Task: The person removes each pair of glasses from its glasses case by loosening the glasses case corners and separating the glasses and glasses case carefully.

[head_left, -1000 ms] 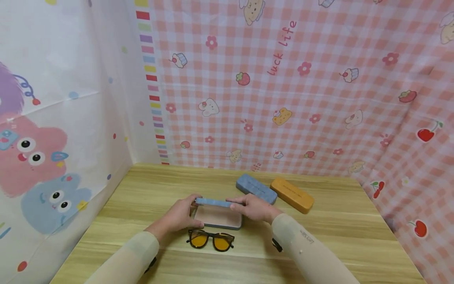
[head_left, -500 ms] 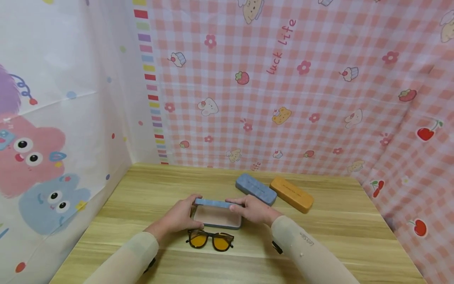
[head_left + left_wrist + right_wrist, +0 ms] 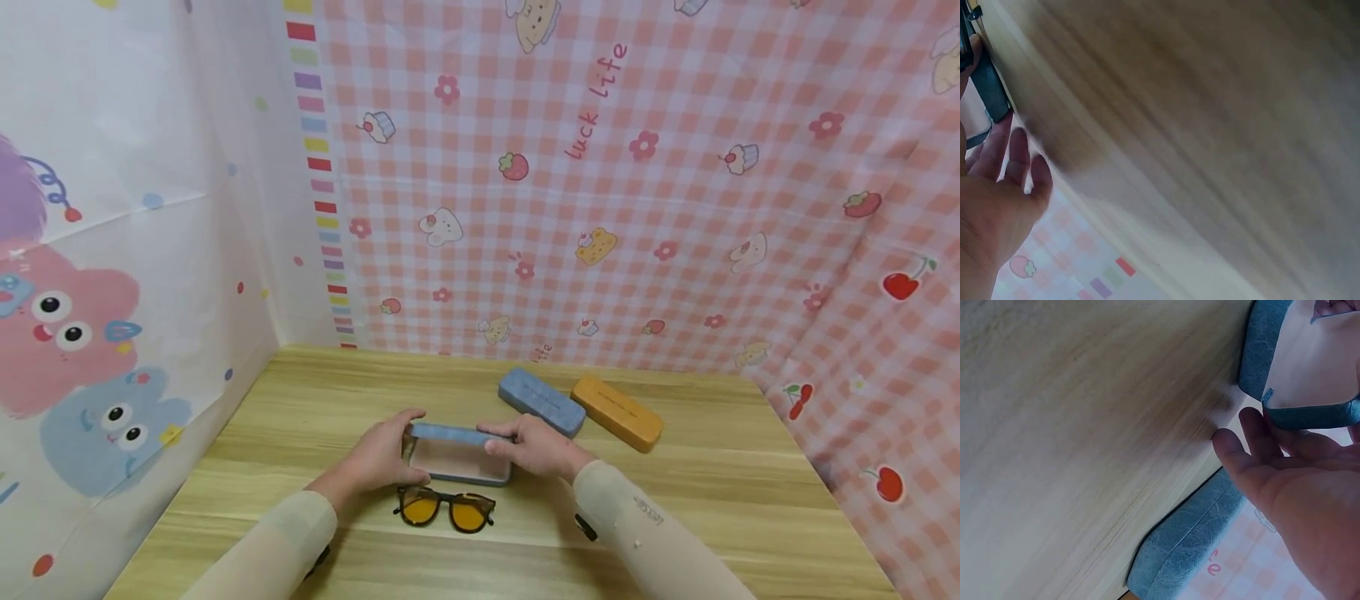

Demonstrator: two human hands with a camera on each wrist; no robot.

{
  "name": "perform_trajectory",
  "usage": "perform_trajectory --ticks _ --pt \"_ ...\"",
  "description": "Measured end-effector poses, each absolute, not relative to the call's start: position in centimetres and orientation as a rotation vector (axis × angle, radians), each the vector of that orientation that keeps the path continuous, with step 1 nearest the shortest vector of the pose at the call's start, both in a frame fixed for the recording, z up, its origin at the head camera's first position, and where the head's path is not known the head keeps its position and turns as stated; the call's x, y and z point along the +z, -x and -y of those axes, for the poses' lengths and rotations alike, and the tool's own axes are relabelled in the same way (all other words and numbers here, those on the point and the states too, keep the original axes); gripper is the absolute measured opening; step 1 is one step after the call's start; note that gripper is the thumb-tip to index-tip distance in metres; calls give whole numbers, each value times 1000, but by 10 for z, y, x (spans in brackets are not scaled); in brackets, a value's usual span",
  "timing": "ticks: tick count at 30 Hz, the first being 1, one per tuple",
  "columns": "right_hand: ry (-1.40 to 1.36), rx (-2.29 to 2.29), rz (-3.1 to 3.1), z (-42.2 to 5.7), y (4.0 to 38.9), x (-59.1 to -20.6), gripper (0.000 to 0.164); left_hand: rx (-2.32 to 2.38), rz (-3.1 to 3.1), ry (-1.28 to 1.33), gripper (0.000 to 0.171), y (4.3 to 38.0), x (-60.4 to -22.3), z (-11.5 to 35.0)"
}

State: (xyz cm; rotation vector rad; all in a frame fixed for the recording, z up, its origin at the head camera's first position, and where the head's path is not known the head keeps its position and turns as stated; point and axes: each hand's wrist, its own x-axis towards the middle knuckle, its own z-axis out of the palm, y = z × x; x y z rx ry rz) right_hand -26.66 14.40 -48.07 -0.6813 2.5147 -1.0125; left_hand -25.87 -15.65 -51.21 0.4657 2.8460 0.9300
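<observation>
At far left, a white printed cloth (image 3: 225,250) bounds the wooden table (image 3: 300,408). Next, the person's left grip (image 3: 381,454), a bare hand emerging from a pale sleeve (image 3: 270,533), clasps the left end of a blue glasses case (image 3: 459,463), thumb at the near corner and index finger at the far one. The case stands with its lid (image 3: 448,433) partly raised along the far side, showing a pale pinkish lining; it appears to rest on the table. Just before it, towards the person, lie the orange-lensed glasses (image 3: 446,508); whether the left thumb touches their frame cannot be told. The governing relation, as judged here, is that the case lies directly between the two grips, its long axis running left to right, the glasses roughly parallel to it on the near side and closer to the left grip than to the right. The right grip (image 3: 538,446) pinches the right end of the lid between thumb and index finger. Beyond it, a closed blue case (image 3: 542,402) lies obliquely, with an orange case (image 3: 617,413) beside it, farther right and similarly angled. A pink checked cloth (image 3: 555,208) hangs behind the table and continues along the right.
</observation>
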Motion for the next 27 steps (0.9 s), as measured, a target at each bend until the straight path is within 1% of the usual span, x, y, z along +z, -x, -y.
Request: perform_trajectory --ticks 20,27 --pt "762 -987 -2564 -142 258 -492 49 845 -2853 -530 99 262 -507 154" --pt "859 -875 -2646 -142 250 -501 52 825 -2858 -523 94 262 -509 154"
